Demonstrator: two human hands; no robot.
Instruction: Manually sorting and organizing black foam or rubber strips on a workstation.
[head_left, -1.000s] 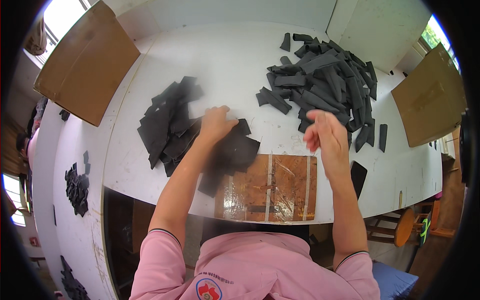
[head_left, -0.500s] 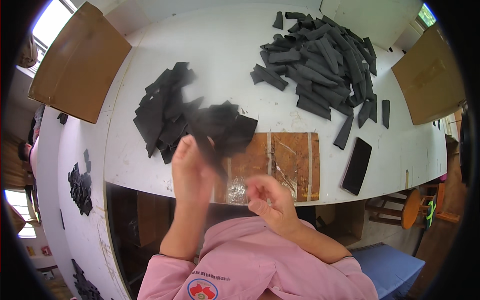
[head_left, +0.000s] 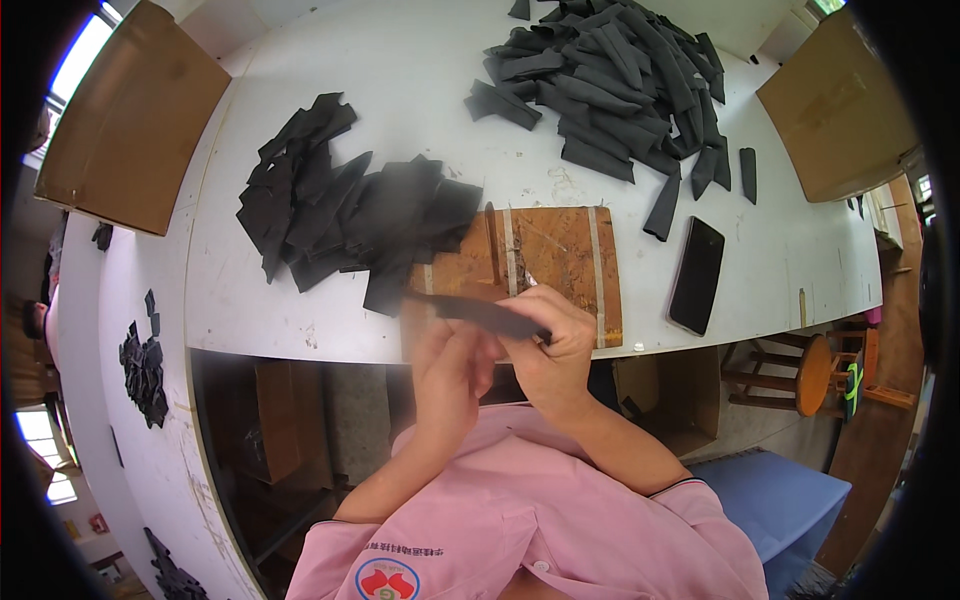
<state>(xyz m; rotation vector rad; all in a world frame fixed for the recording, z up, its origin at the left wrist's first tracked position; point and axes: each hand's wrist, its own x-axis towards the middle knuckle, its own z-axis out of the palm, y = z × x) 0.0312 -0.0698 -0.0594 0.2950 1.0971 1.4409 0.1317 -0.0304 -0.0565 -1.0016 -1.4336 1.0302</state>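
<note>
A black fabric piece (head_left: pixel 490 316), folded into a narrow strip, is held across the front of my body, above the near edge of the table. My right hand (head_left: pixel 556 345) is closed on its right end, with the thumb and fingers pinching it. Below the strip's left part, my left hand (head_left: pixel 450 360) is closed against it, smeared by motion. Behind both hands lies a brown board (head_left: pixel 560 245) with pale tape strips. Flat black fabric pieces (head_left: pixel 310 215) form a pile to the left, partly over the board.
Rolled black fabric pieces (head_left: pixel 620 85) are heaped at the far right. Nearer lies a dark phone (head_left: pixel 697 275). Cardboard boxes stand at the left (head_left: pixel 130 120) and right (head_left: pixel 840 105). A wooden stool (head_left: pixel 812 375) and a blue-covered surface (head_left: pixel 770 510) are at the lower right.
My left hand has moved right, bringing the black fabric piece to my right hand, which has closed on it. The piece has turned to lie crosswise. The whole view has shifted slightly.
</note>
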